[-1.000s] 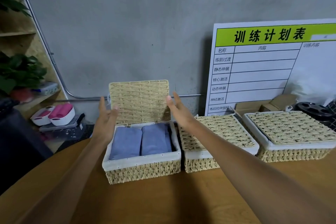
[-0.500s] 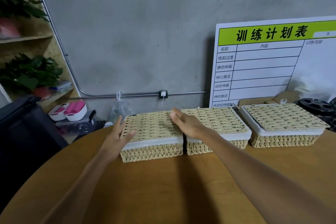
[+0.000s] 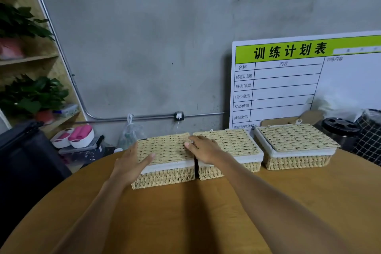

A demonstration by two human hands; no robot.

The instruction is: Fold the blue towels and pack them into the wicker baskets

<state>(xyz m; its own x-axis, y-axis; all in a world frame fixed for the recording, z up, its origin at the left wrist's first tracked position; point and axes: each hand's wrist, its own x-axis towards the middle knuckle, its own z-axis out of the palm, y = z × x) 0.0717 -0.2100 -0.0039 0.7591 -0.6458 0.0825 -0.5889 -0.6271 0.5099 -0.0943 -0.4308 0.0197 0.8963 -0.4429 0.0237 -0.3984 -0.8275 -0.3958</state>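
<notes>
1. A round wooden desk [image 3: 206, 218] fills the lower half of the view, with a grey concrete wall behind it.
2. A white chart board [image 3: 299, 82] with a green header leans against that wall behind the desk's far right edge.
3. Wooden shelves [image 3: 28, 60] stand to the left, off the desk, with green potted plants [image 3: 33, 95] on them.
4. Three wicker baskets sit in a row along the desk's far edge, all with their woven lids down. The left basket [image 3: 165, 177] and the middle basket [image 3: 233, 150] touch side by side; the right basket [image 3: 296, 146] stands just apart from the middle one.
5. The blue towels cannot be seen with every lid closed, so I cannot tell which basket holds them.
6. The left hand [image 3: 128, 164] lies against the left basket's left end, fingers nearly straight along its side and the thumb resting on top of the lid; its grip is wide and loose, holding nothing.
7. The right hand [image 3: 203, 150] lies palm down across the seam between the left and middle baskets, fingertips curled a little onto the left lid's right edge. Whether that grip pinches the lid edge, I cannot tell.
8. A white container with pink contents [image 3: 81, 137] sits low on the left, off the desk.
</notes>
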